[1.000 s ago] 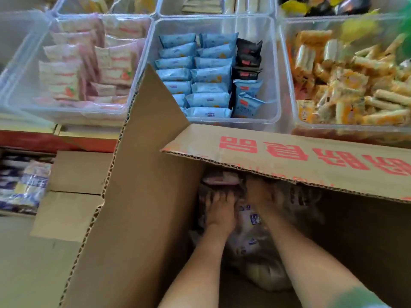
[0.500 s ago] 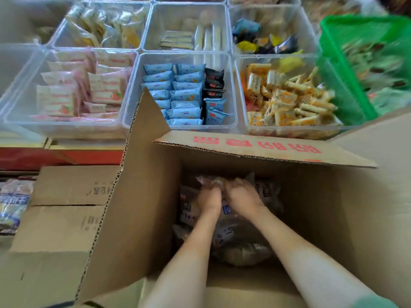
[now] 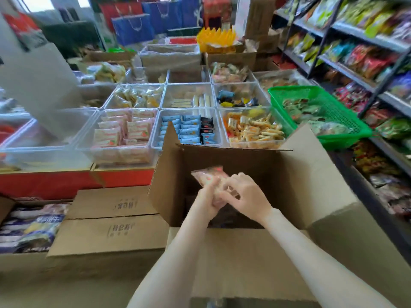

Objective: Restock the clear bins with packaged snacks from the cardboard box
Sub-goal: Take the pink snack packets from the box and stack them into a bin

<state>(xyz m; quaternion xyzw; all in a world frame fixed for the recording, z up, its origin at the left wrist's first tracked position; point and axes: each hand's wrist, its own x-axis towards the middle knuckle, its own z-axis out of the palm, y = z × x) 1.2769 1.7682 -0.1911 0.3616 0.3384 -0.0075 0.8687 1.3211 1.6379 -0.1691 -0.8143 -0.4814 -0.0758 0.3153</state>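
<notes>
Cardboard box (image 3: 300, 185): is standing open against the front edge of the red-fronted stand, its flaps spreading outward and the left one rising in front of the blue-packet bin; the goods lying deep inside are too dim to tell apart.
Red-fronted stand (image 3: 55, 183): is carrying a grid of clear bins, the nearest row sitting along its front edge.
Shelf rack (image 3: 364, 38): is running along the right side, holding bright, blurred bags.
Closed cartons (image 3: 106, 234): are lying just left of the open box, below the stand's front edge.
Green basket (image 3: 347, 138): is sitting at the stand's front right corner, just beside the stick-snack bin.
Pink-packet bin (image 3: 120, 155): is sitting on the front edge, touching the blue-packet bin's left wall, with pink-and-white packets standing in rows.
Blue-packet bin (image 3: 211, 145): is sitting directly behind the box, holding rows of light blue packets and a few black ones at its right side.
Stick-snack bin (image 3: 255, 144): is holding a loose heap of orange and yellow wrapped sticks.
Right hand (image 3: 246, 194): is bending its fingers, the tips pinching the packet's right side, and is touching the left hand.
Left hand (image 3: 208, 198): is curling its fingers round the packet's lower end.
Pink snack packet (image 3: 209, 174): is being held by both hands over the box opening, tilting up and left towards the bins, blurred.
</notes>
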